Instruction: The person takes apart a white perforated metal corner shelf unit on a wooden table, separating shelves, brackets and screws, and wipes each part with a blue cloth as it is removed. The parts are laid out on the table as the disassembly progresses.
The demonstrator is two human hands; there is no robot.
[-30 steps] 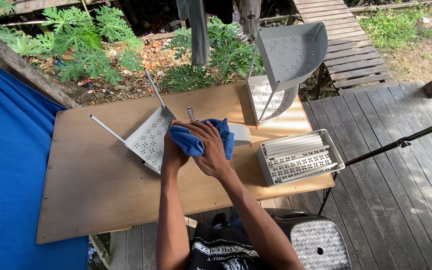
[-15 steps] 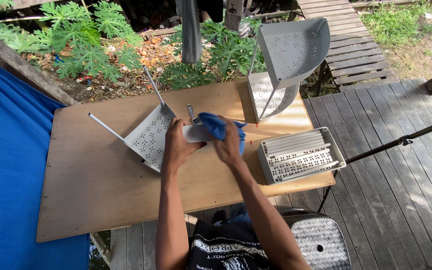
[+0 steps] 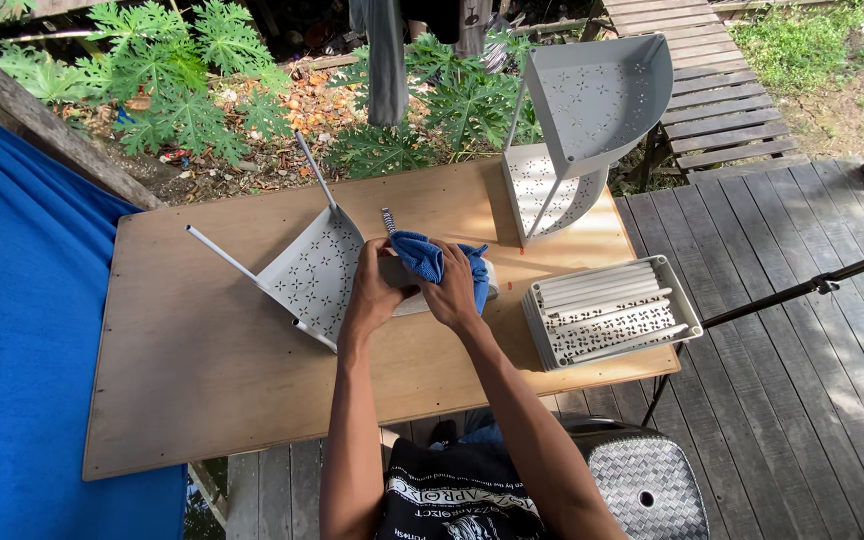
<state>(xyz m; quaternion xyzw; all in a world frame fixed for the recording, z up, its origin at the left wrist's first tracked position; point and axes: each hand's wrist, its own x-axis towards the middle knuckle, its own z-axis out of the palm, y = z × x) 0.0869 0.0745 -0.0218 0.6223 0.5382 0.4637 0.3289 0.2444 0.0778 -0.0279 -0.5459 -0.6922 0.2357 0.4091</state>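
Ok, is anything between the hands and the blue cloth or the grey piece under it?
Nothing visible. The right hand presses the blue cloth onto the grey piece, which the left hand grips directly on the wooden table.

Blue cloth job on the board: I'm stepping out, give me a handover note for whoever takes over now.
Left hand: grips a light grey piece, largely hidden under the cloth.
Right hand: presses the blue cloth onto that piece.
Things: perforated corner shelf panel with rods beside the left hand; assembled corner shelf at the far edge; tray of rods and panels to the right, all on the wooden board.
Done or left: cannot tell which parts are wiped.
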